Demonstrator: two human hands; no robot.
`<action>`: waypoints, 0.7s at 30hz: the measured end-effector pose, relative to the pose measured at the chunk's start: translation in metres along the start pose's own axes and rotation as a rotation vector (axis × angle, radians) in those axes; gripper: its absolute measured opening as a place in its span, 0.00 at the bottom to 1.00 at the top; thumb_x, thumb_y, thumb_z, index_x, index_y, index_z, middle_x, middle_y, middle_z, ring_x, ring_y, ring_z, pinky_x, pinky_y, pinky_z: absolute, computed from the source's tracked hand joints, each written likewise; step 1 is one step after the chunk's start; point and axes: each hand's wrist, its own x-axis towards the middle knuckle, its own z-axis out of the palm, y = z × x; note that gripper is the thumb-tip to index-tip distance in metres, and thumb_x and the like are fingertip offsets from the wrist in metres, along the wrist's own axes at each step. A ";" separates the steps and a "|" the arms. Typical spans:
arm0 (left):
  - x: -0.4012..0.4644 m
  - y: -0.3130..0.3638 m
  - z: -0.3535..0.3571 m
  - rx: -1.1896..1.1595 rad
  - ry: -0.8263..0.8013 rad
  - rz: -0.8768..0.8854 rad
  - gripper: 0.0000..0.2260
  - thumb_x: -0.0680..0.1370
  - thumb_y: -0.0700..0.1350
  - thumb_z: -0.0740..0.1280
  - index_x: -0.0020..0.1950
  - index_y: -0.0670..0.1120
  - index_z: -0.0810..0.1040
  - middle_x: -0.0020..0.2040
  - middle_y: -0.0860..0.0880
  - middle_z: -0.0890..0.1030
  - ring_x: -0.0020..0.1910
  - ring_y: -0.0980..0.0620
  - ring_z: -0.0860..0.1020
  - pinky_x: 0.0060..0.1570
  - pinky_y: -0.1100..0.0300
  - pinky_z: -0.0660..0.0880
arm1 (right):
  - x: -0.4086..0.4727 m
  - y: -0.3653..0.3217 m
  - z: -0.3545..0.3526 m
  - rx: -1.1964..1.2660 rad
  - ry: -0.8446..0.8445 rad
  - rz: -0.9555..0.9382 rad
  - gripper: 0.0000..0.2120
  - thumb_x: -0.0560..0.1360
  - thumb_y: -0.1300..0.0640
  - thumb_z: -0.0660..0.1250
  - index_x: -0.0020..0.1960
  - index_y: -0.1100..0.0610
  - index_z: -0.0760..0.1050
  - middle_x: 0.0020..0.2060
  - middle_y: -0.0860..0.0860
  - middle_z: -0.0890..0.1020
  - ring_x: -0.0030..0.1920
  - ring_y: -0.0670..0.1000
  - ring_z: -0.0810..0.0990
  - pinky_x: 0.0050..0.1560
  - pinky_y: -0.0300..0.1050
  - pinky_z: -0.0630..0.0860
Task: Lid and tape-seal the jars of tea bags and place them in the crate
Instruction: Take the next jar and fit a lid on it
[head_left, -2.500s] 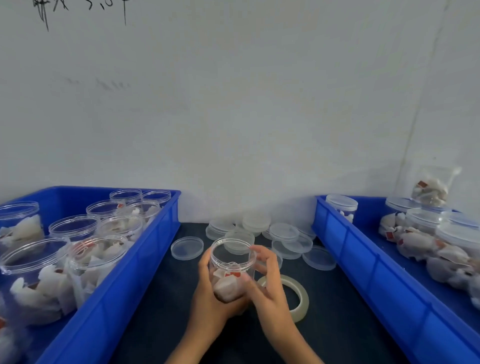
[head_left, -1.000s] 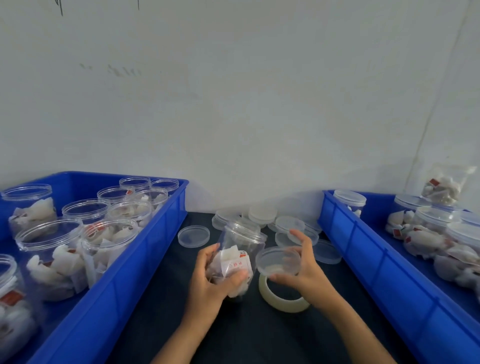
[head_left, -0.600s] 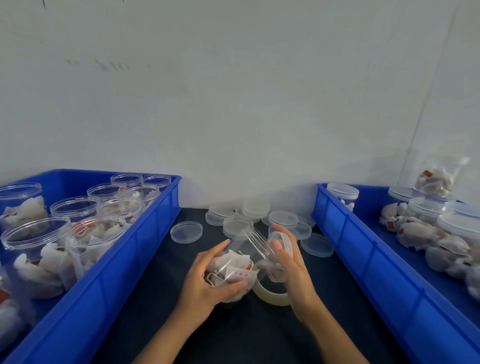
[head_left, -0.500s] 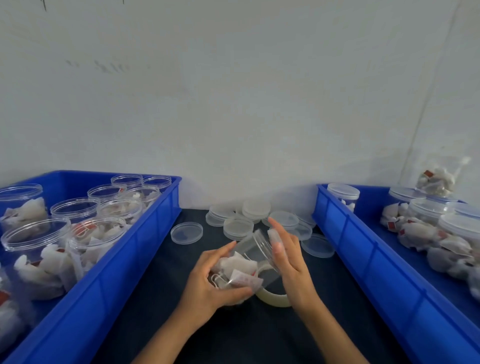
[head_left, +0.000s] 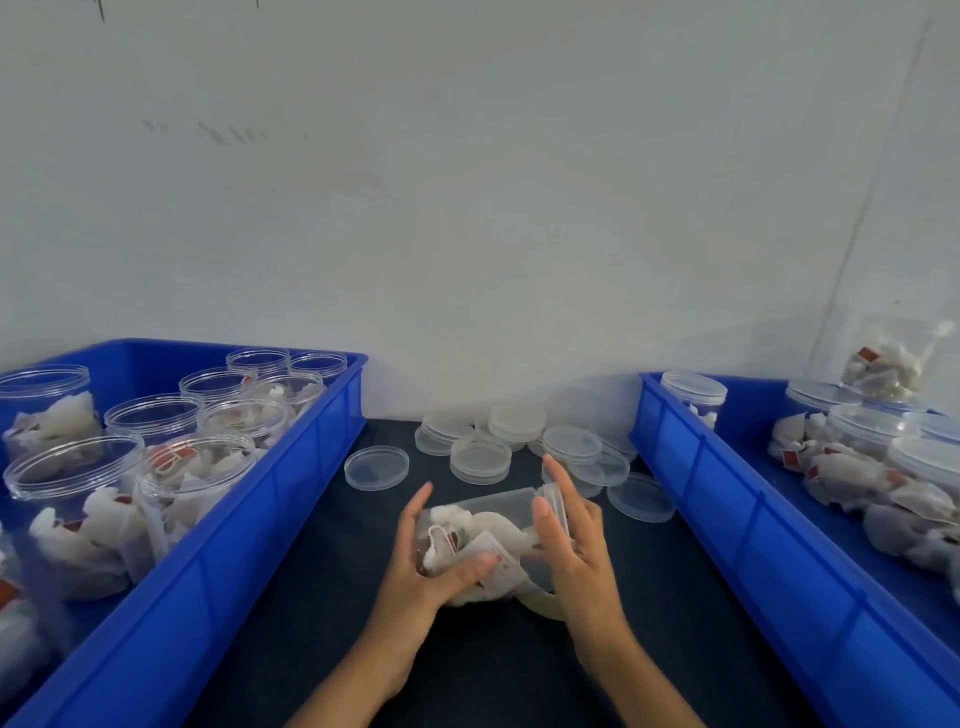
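Low in the middle of the frame, the left hand grips a clear jar of tea bags, tipped on its side with the mouth toward the right. The right hand presses a lid on that mouth with straight fingers. A tape roll lies under them on the dark table. Spare lids lie behind. At left one blue crate holds open jars; at right another crate holds lidded jars.

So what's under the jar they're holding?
The tape roll lies on the table under the jar; only its near arc shows. The jar and right hand cover the rest.
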 end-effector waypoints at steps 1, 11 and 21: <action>0.001 0.001 -0.001 0.004 0.006 0.028 0.45 0.59 0.52 0.82 0.70 0.67 0.62 0.56 0.59 0.82 0.54 0.58 0.81 0.43 0.65 0.79 | -0.001 -0.001 0.003 -0.007 0.005 0.008 0.24 0.73 0.40 0.57 0.69 0.34 0.64 0.58 0.42 0.69 0.51 0.33 0.75 0.47 0.28 0.74; 0.005 0.022 -0.002 0.056 0.043 -0.022 0.49 0.60 0.57 0.76 0.76 0.65 0.54 0.57 0.52 0.81 0.44 0.51 0.85 0.31 0.61 0.78 | -0.003 -0.008 0.005 0.014 -0.014 -0.143 0.20 0.80 0.45 0.51 0.71 0.40 0.64 0.62 0.37 0.70 0.63 0.32 0.69 0.61 0.27 0.67; -0.002 0.027 -0.005 -0.047 -0.059 -0.146 0.30 0.65 0.61 0.75 0.62 0.53 0.73 0.52 0.47 0.84 0.48 0.50 0.84 0.45 0.54 0.80 | -0.004 -0.015 0.007 -0.124 -0.075 -0.302 0.20 0.79 0.46 0.54 0.71 0.44 0.67 0.63 0.46 0.71 0.64 0.40 0.70 0.60 0.28 0.64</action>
